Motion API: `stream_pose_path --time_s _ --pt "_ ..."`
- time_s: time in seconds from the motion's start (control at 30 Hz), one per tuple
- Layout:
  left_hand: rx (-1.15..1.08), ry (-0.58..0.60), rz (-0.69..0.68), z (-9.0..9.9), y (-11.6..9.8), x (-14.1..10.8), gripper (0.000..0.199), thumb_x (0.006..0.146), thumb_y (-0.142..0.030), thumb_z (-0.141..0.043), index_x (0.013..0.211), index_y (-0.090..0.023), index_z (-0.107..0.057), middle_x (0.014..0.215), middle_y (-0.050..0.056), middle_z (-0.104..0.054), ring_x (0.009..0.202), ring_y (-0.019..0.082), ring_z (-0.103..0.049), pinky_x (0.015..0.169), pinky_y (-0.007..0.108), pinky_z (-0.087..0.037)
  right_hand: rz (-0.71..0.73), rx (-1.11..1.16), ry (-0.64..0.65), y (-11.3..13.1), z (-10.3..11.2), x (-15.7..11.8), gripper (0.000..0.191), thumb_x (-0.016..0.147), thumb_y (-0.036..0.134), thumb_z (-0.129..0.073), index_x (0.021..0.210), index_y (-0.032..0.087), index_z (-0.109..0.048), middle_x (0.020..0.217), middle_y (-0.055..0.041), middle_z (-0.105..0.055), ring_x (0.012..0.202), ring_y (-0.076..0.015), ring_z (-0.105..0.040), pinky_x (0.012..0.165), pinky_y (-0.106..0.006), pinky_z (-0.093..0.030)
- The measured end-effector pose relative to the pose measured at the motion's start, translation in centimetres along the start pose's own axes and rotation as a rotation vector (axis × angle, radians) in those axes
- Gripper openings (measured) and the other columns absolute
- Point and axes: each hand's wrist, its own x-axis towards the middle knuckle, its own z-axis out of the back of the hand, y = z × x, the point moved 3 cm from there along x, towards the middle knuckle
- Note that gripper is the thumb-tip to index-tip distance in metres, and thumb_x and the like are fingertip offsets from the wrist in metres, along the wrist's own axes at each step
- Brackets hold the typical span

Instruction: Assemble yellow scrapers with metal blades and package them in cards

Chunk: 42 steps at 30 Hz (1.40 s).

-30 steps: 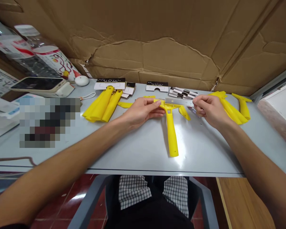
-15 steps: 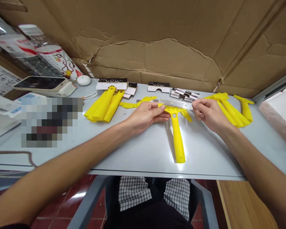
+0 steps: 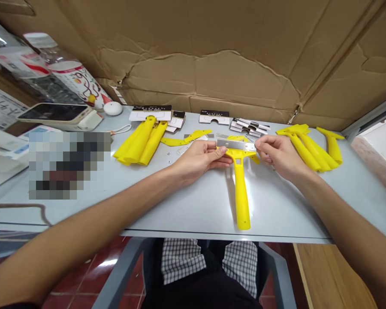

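A yellow T-shaped scraper handle [image 3: 242,193] points toward me, its wide head gripped at the left end by my left hand [image 3: 206,158], thumb on top. Along that head lies a flat metal blade [image 3: 234,144] with small holes. My right hand [image 3: 276,155] is closed, its fingertips pinching the blade's right end. Behind the blade are yellow head pieces [image 3: 196,136] and metal strips, partly covered by my hands. Tiny screws or nuts [image 3: 169,162] are scattered left of my left hand.
Yellow handles lie in a bundle [image 3: 141,143] at left and a group [image 3: 309,150] at right. Folded black-and-white cards [image 3: 214,116] line the back, before a cardboard wall [image 3: 244,77]. A phone [image 3: 56,112], bottles [image 3: 67,73] and a white mouse-like object [image 3: 113,108] occupy the left.
The blade has shifted left and toward me, now lying along the handle's head. The handle has come slightly nearer to me. My right hand moved a little left with the blade.
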Motion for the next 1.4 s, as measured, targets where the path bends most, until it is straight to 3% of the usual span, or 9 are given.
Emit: stream_pose_path --time_s 0.17,0.33,0.5,0.63,0.73,1.0,1.4 --pt "0.011 -0.017 0.005 -0.2 0.1 0.0 0.016 0.107 -0.018 -0.070 0.101 -0.008 -0.082 0.095 0.015 -0.085 0.085 0.018 -0.082 0.089 0.031 -0.066 -0.046 -0.043 0.009 -0.2 -0.3 0.0 0.021 0.081 0.039 -0.085 0.086 0.022 -0.073 0.057 0.0012 -0.061 0.051 -0.0126 -0.049 0.045 -0.026 -0.030" --pt "-0.007 -0.102 0.023 -0.7 0.0 -0.2 0.018 0.104 -0.014 -0.068 0.091 -0.010 -0.079 0.089 0.014 -0.084 0.079 0.017 -0.080 0.082 0.030 -0.066 -0.037 -0.013 0.053 -0.3 -0.8 -0.1 0.031 0.081 0.047 -0.088 0.087 0.020 -0.072 0.060 -0.0012 -0.066 0.054 -0.0158 -0.060 0.044 -0.026 -0.041" --pt "-0.006 -0.135 0.016 -1.1 0.0 -0.6 0.017 0.100 -0.012 -0.067 0.088 -0.011 -0.079 0.084 0.012 -0.083 0.077 0.018 -0.079 0.080 0.031 -0.065 -0.038 -0.025 0.099 -0.3 -1.2 -0.6 0.035 0.084 0.050 -0.090 0.093 0.019 -0.075 0.064 -0.0037 -0.072 0.052 -0.0148 -0.061 0.045 -0.026 -0.046" --pt "0.004 -0.116 0.005 -1.1 0.1 -0.7 0.017 0.100 -0.013 -0.068 0.089 -0.011 -0.080 0.080 0.013 -0.082 0.081 0.021 -0.080 0.084 0.035 -0.065 -0.079 0.016 0.103 -0.6 -1.3 -0.7 0.038 0.079 0.038 -0.095 0.106 0.017 -0.078 0.069 -0.0044 -0.075 0.052 -0.0146 -0.061 0.046 -0.028 -0.047" --pt "0.003 -0.099 0.009 -1.2 0.1 -0.7 0.017 0.101 -0.014 -0.070 0.089 -0.010 -0.081 0.081 0.014 -0.082 0.081 0.021 -0.080 0.085 0.035 -0.065 -0.085 0.076 0.079 -0.7 -1.3 -0.6 0.032 0.076 0.031 -0.094 0.101 0.018 -0.079 0.072 -0.0041 -0.075 0.054 -0.0143 -0.062 0.045 -0.028 -0.047" --pt "0.002 -0.211 0.032 -0.9 -0.5 -0.6 0.020 0.103 -0.015 -0.069 0.089 -0.008 -0.081 0.084 0.014 -0.081 0.069 0.016 -0.075 0.062 0.025 -0.061 -0.082 0.095 0.054 -0.7 -1.3 -0.7 0.033 0.073 0.027 -0.095 0.100 0.018 -0.079 0.073 -0.0034 -0.075 0.054 -0.0140 -0.063 0.046 -0.028 -0.050" --pt "0.051 -0.202 -0.061 -0.8 -0.6 -0.7 0.025 0.100 -0.011 -0.070 0.077 -0.009 -0.081 0.082 0.011 -0.078 0.071 0.015 -0.072 0.076 0.029 -0.063 -0.106 0.174 0.049 -0.4 -1.7 -0.9 0.040 0.071 0.038 -0.102 0.096 0.019 -0.076 0.080 -0.0035 -0.073 0.061 -0.0164 -0.069 0.043 -0.026 -0.051"
